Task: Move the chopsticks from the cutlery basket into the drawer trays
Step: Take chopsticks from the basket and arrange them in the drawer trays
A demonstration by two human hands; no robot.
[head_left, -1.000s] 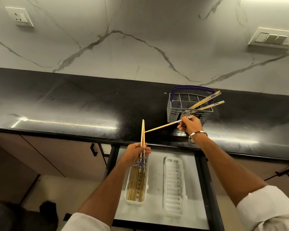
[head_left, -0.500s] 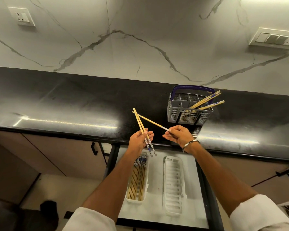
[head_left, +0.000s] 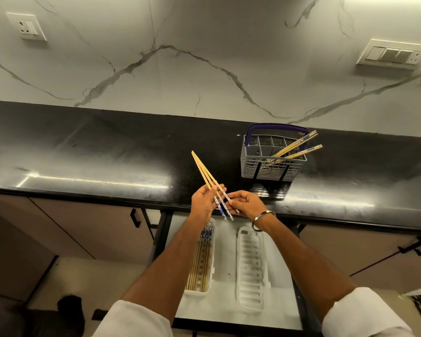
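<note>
Pale bamboo, slim and tapered, fanned out from the left hand (head_left: pixel 203 203): three held chopsticks (head_left: pixel 206 172) with blue-and-white patterned ends, gripped near those ends over the counter's front edge. The right hand (head_left: pixel 247 205) pinched one patterned end with curled fingers. More chopsticks leaned in the grey mesh cutlery basket (head_left: pixel 272 164) on the glossy black countertop (head_left: pixel 95 152). Below, the open drawer (head_left: pixel 229 310) held two slotted white trays; the left tray (head_left: pixel 210 263) carried a row of chopsticks, and the right tray (head_left: pixel 252 268) sat beside it.
</note>
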